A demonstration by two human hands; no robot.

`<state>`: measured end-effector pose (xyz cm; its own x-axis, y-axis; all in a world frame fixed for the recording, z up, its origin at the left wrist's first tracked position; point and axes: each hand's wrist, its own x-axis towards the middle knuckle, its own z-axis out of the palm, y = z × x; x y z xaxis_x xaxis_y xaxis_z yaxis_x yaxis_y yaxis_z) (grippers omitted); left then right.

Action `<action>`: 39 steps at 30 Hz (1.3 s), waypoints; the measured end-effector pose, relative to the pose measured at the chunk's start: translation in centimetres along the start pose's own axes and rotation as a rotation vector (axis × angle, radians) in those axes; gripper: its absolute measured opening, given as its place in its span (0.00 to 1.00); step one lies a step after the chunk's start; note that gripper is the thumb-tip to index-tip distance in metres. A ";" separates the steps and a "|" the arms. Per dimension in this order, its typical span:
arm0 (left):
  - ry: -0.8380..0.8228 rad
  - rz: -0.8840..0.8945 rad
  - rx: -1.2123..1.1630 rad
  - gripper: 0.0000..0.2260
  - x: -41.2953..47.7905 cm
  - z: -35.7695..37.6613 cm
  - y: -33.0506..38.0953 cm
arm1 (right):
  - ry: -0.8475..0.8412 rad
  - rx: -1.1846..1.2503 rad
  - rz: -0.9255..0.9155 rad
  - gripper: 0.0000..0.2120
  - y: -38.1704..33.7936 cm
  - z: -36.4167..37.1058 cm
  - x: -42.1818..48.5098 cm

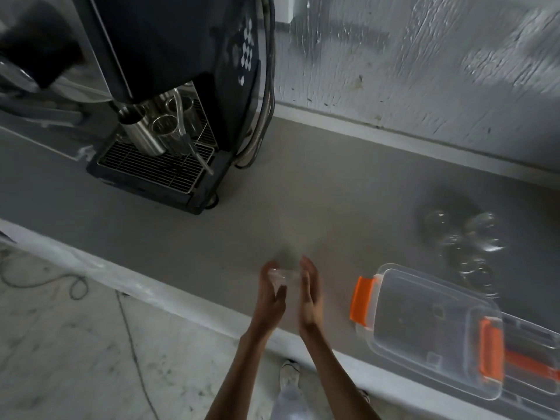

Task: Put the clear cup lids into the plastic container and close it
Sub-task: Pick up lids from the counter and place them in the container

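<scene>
Both hands, left hand [270, 294] and right hand [309, 294], hold a clear lid [283, 277]; the open plastic container [424, 325] lies at three o'clock.

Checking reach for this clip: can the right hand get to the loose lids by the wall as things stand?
Probably yes: bare counter lies between the right hand and the lids, though it shares a lid with the left hand.

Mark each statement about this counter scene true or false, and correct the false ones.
1. Both hands hold one clear lid between them. True.
2. The plastic container has green latches. False: its latches are orange.
3. Several clear lids lie on the counter beyond the container. True.
4. The coffee machine stands right of the container. False: it stands to the left, further back.
5. The left hand rests on the container. False: it is apart from it, beside the right hand.
</scene>
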<state>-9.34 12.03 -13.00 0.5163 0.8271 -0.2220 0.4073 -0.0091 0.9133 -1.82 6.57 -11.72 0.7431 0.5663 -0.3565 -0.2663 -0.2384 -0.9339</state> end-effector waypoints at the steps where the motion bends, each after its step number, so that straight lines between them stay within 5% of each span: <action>1: -0.007 -0.011 0.030 0.19 0.1 0.0 -0.2 | 0.004 -0.006 0.022 0.20 0.1 0.0 0.1; 7: -0.013 -0.035 0.022 0.17 0.1 -0.5 0.2 | -0.034 -0.029 0.101 0.14 0.7 -0.2 0.9; 14: 0.016 -0.055 -0.001 0.12 0.4 -2.0 0.0 | -0.253 -0.209 0.068 0.24 -0.1 -1.3 0.7; 19: -0.007 -0.146 -0.089 0.20 -0.1 -4.4 1.4 | -0.137 -0.317 -0.067 0.16 -2.2 -1.6 -0.5; 23: -0.044 -0.118 -0.176 0.16 -1.5 -6.1 4.3 | -0.192 -0.187 0.008 0.08 -5.8 -2.9 -1.5; 29: -0.158 -0.074 -0.127 0.10 -3.5 -4.0 9.9 | -0.204 0.015 0.101 0.11 -10.1 -7.4 -4.0; 39: -0.415 0.131 -0.046 0.16 -4.5 5.8 18.0 | 0.002 0.177 0.242 0.08 -15.5 -19.8 -5.3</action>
<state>0.01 4.92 2.48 0.8241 0.5247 -0.2132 0.2890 -0.0660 0.9550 10.50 -8.38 5.21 0.6460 0.5080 -0.5697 -0.5391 -0.2247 -0.8117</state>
